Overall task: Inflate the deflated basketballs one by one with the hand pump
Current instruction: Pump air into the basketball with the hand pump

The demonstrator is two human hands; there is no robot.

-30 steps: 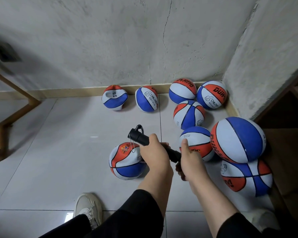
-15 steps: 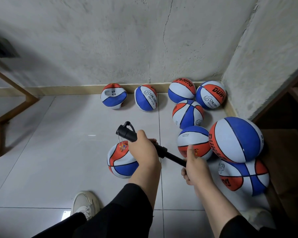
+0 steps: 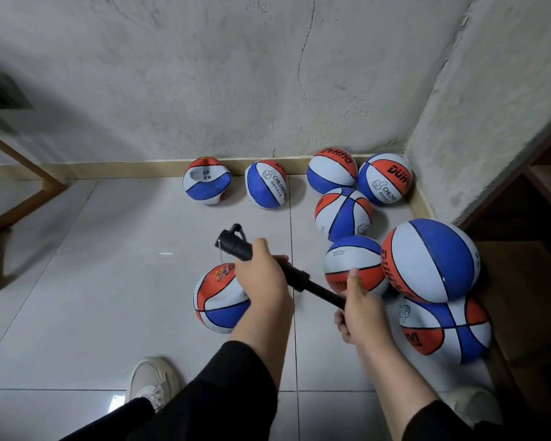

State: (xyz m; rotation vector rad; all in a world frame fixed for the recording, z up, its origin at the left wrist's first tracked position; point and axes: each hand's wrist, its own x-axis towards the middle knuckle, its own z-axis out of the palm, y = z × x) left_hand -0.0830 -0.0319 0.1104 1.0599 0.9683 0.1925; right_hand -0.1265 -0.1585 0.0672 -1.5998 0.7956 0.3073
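Pump (image 3: 236, 246) extended further (balls (image 3: 344, 213) crowd right).

Ball by skirting (image 3: 265, 183): "CHILDREN" is printed beside a thumbs-up sign.
Corner ball (image 3: 384, 179): "CHILDREN" is printed in black; a partly legible brand is carried on the red panel.
Other prints: too small to be read.

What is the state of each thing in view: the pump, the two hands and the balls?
Hand pump: held in the air, rod pulled out, not connected to any ball.
Left hand: grips the pump barrel.
Right hand: grips the pump handle.
Ball near the left hand: on the floor, round.
Ball by the wall: dented, deflated.
Big ball: round, resting on another ball.
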